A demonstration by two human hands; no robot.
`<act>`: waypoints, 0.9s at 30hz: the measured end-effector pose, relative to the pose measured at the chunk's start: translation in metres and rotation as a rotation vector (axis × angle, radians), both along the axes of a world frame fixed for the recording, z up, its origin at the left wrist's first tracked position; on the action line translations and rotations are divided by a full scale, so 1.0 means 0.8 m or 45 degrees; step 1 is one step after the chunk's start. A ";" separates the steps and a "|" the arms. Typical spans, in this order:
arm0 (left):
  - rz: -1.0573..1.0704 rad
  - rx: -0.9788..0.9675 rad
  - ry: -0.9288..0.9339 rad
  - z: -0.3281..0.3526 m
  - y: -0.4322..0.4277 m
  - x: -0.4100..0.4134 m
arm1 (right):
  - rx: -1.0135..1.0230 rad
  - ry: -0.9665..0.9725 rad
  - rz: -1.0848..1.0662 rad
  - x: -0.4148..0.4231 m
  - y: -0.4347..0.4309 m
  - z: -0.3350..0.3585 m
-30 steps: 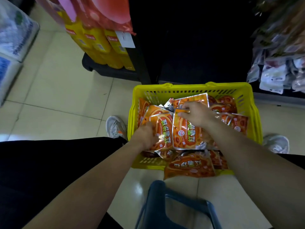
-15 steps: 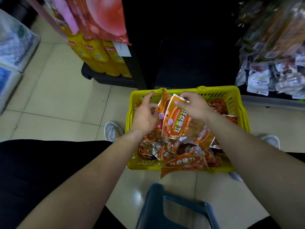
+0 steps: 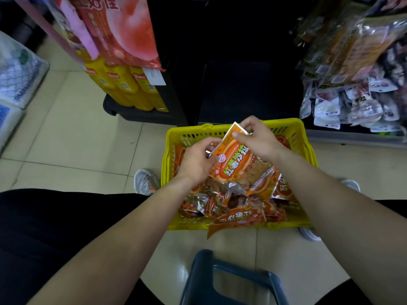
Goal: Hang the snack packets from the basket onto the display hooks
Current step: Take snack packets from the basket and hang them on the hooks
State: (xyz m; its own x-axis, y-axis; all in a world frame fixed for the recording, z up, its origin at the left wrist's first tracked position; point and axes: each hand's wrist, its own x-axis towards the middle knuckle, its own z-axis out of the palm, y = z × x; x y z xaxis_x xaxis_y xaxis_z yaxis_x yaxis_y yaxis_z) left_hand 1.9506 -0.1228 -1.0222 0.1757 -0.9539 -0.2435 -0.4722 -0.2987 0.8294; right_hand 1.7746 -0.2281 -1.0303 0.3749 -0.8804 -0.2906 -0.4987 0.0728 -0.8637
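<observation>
A yellow plastic basket (image 3: 290,126) sits on the floor between my feet, filled with several orange snack packets (image 3: 237,219). Above it I hold a small stack of orange packets (image 3: 233,164), tilted, top edge pointing away from me. My right hand (image 3: 257,137) pinches the top corner of the front packet. My left hand (image 3: 196,161) grips the stack's left edge from behind. The display hooks themselves are lost in the dark shelf ahead.
Hanging pale and dark snack bags (image 3: 356,89) fill the rack at right. Yellow bottles (image 3: 130,89) stand on a low black shelf at left under a red poster. A blue stool (image 3: 231,276) is below me. White sacks (image 3: 17,78) lie at far left.
Both hands have lifted the stack of packets out of the basket and raised it. My right hand has shifted to the top corner of the front packet.
</observation>
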 end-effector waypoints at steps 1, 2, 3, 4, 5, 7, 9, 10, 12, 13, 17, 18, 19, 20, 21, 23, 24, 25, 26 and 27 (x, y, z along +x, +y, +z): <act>-0.003 -0.009 -0.008 0.005 -0.004 0.001 | 0.043 -0.052 0.015 -0.003 -0.003 0.008; -0.008 -0.022 -0.017 0.010 -0.008 0.003 | 0.067 -0.071 0.061 -0.006 -0.005 0.017; -0.011 -0.033 -0.021 0.016 -0.012 0.004 | 0.066 -0.045 0.126 -0.009 -0.008 0.028; -0.014 -0.039 -0.020 0.022 -0.015 0.006 | 0.034 0.028 0.199 -0.013 -0.010 0.039; -0.021 -0.046 -0.026 0.029 -0.018 0.007 | -0.023 0.124 0.265 -0.018 -0.012 0.053; -0.054 -0.082 -0.076 0.049 -0.024 0.007 | -0.179 0.310 0.358 -0.028 -0.013 0.081; -0.125 -0.150 -0.136 0.074 -0.029 0.006 | -0.317 0.369 0.396 -0.038 -0.007 0.113; -0.163 -0.187 -0.167 0.089 -0.032 0.006 | -0.380 0.354 0.393 -0.044 -0.004 0.129; -0.230 -0.234 -0.217 0.119 -0.038 0.009 | -0.476 0.283 0.367 -0.057 -0.001 0.158; -0.260 -0.238 -0.226 0.132 -0.039 0.014 | -0.508 0.230 0.346 -0.065 -0.001 0.170; -0.271 -0.207 -0.002 0.170 -0.043 0.035 | -0.462 -0.165 0.159 -0.094 -0.001 0.195; -0.238 -0.216 0.126 0.177 -0.044 0.036 | -0.443 -0.258 0.099 -0.097 0.000 0.195; -0.209 -0.241 0.235 0.182 -0.046 0.035 | -0.421 -0.329 0.039 -0.098 -0.001 0.194; -0.191 -0.269 0.320 0.184 -0.048 0.031 | -0.407 -0.369 -0.012 -0.098 -0.003 0.193; -0.181 -0.287 0.391 0.184 -0.050 0.026 | -0.405 -0.388 -0.052 -0.096 -0.005 0.192; -0.170 -0.284 0.477 0.180 -0.056 0.011 | -0.427 -0.410 -0.101 -0.093 -0.012 0.192; -0.161 -0.283 0.467 0.179 -0.060 0.004 | -0.438 -0.415 -0.119 -0.093 -0.016 0.191; -0.151 -0.296 0.432 0.178 -0.065 -0.002 | -0.437 -0.417 -0.137 -0.094 -0.020 0.190; -0.139 -0.321 0.394 0.177 -0.070 -0.005 | -0.427 -0.414 -0.154 -0.095 -0.023 0.190; -0.129 -0.346 0.364 0.177 -0.075 -0.007 | -0.421 -0.396 -0.163 -0.097 -0.027 0.190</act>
State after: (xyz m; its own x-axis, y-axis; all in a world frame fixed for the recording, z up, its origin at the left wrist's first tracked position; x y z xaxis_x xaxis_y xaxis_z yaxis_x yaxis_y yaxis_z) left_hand 1.9449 -0.1829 -0.8805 0.0392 -0.9992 -0.0055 -0.2268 -0.0142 0.9738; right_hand 1.6970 -0.2499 -0.8787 0.2819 -0.9517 0.1217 -0.2179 -0.1870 -0.9579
